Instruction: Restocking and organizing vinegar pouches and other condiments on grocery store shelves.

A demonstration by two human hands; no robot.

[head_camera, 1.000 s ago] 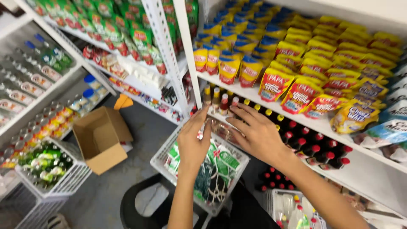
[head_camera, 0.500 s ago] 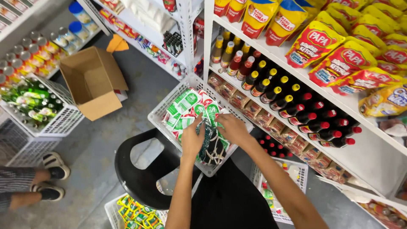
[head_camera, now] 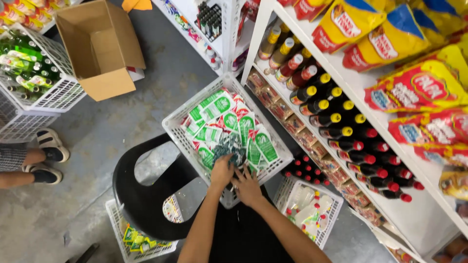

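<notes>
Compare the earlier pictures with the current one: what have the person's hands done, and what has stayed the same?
Both hands came down from the bottle shelf into the white basket. The left hand and right hand now reach among the green and red sachets at its near edge; what they grip cannot be told. The basket stays on the black stool, and the cardboard box has not moved.

White basket (head_camera: 178,131) on black stool (head_camera: 141,195), packets (head_camera: 229,126) inside

Left hand (head_camera: 222,171), right hand (head_camera: 247,185) side by side, palms down.
</notes>
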